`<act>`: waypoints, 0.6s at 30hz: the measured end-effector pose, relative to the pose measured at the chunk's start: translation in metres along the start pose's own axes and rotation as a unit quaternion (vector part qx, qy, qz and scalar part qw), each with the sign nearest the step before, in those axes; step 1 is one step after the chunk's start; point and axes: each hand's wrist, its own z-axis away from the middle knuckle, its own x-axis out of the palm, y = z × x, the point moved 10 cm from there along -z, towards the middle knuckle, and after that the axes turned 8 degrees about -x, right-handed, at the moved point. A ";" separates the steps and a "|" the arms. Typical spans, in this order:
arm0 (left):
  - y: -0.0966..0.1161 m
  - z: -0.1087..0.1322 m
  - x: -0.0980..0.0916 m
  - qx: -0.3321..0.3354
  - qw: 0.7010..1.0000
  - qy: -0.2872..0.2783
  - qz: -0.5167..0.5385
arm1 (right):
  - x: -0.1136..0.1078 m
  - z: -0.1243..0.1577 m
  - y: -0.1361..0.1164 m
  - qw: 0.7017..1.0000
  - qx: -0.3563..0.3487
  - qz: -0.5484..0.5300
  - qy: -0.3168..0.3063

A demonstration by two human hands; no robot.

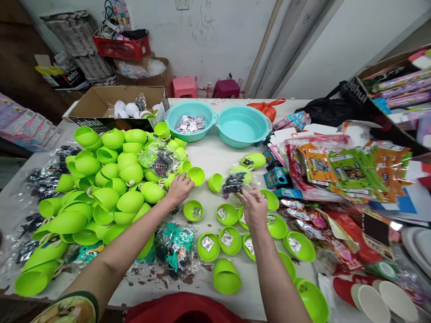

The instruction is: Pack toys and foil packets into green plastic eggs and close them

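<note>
My left hand (179, 188) reaches into the right edge of a big heap of lime-green plastic egg halves (107, 188), its fingers curled on a half next to an open half (195, 175). My right hand (253, 207) pinches a clear plastic bag with a dark toy (235, 181) and holds it above several open green halves (229, 240), each with a small silver packet inside. A closed green egg (253, 160) lies just beyond the bag.
Two teal basins (242, 126) stand at the back, the left one (190, 121) holding silver packets. A cardboard box (116, 104) with white shells is back left. Printed packages (350, 172) and paper cups (370, 298) crowd the right. Bagged teal toys (175, 246) lie near me.
</note>
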 end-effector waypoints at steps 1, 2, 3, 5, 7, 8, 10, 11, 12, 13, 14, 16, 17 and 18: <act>0.002 -0.002 0.005 0.002 1.000 -0.013 0.001 | -0.015 0.001 -0.008 0.999 0.008 -0.034 0.028; 0.004 -0.004 0.008 0.004 1.000 -0.024 0.004 | -0.027 0.004 -0.015 0.998 0.014 -0.049 0.043; 0.006 -0.005 0.009 0.005 0.999 -0.032 0.007 | -0.035 0.008 -0.021 0.997 0.018 -0.050 0.051; 0.014 -0.002 0.000 0.009 0.999 -0.035 0.012 | -0.041 0.021 -0.026 0.997 0.027 -0.045 0.056; 0.030 0.006 -0.022 0.003 0.997 -0.017 0.072 | -0.035 0.039 -0.023 0.997 0.039 -0.044 0.054; 0.041 0.013 -0.035 -0.005 0.991 -0.011 0.131 | -0.027 0.050 -0.019 0.997 0.044 -0.040 0.049; 0.065 0.031 -0.054 -0.038 0.954 -0.016 0.295 | -0.009 0.075 -0.010 0.998 0.051 -0.025 0.031; 0.077 0.040 -0.057 -0.063 0.927 -0.033 0.368 | 0.001 0.087 -0.006 0.998 0.053 -0.019 0.020; 0.084 0.049 -0.058 -0.105 0.896 -0.040 0.429 | 0.011 0.100 -0.003 0.998 0.056 -0.018 0.008; 0.087 0.058 -0.057 -0.149 0.867 -0.044 0.474 | 0.019 0.111 -0.002 0.998 0.058 -0.023 -0.002; 0.089 0.066 -0.054 -0.189 0.841 -0.045 0.505 | 0.025 0.121 -0.002 0.998 0.057 -0.037 -0.009; 0.090 0.079 -0.049 -0.232 0.812 -0.055 0.533 | 0.034 0.137 -0.005 0.995 0.062 -0.078 -0.018; 0.090 0.084 -0.048 -0.235 0.812 -0.061 0.531 | 0.038 0.143 -0.004 0.992 0.076 -0.102 -0.021; 0.090 0.089 -0.048 -0.230 0.821 -0.063 0.519 | 0.042 0.148 -0.002 0.988 0.095 -0.121 -0.021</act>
